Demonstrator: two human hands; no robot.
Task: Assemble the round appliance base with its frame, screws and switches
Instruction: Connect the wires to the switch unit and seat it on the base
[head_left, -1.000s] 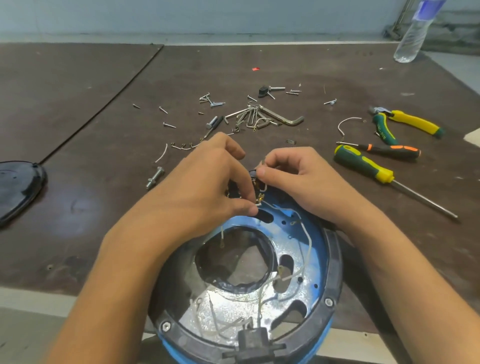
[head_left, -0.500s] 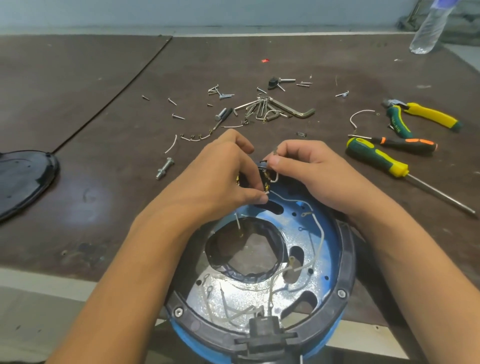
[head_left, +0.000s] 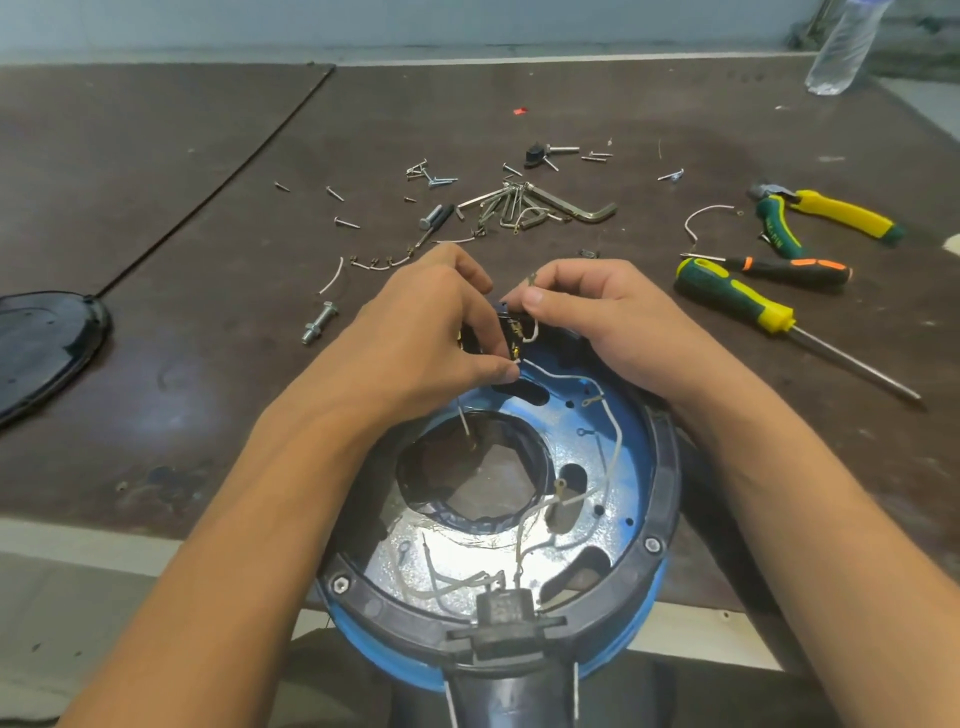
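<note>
Position: the round base (head_left: 631, 467) sits at the near table edge, at 6 o'clock in my view, open side up. I judge this keeps the wiring and the switch seat in plain sight. The black frame ring (head_left: 670, 467) lies on its rim, with hex screws showing at about 4 and 7 o'clock of the ring.

Both hands meet at the ring's 12 o'clock over a small black switch (head_left: 511, 330) with brass terminals.

- **Left hand (head_left: 431, 332):** the fingers are curled against the switch's left side. The thumb tip presses by the lower terminal, where a white wire (head_left: 615, 436) leaves.
- **Right hand (head_left: 613, 322):** thumb and forefinger pinch the switch's top, and the other fingers are curled.

I judge the two-handed hold steadies the part for seating or for connecting a lead; I cannot tell which.

Loose screws (head_left: 431, 176) lie at 12 o'clock beyond the hands. A screwdriver (head_left: 732, 301) lies untouched at 2 o'clock, near the right hand.
</note>
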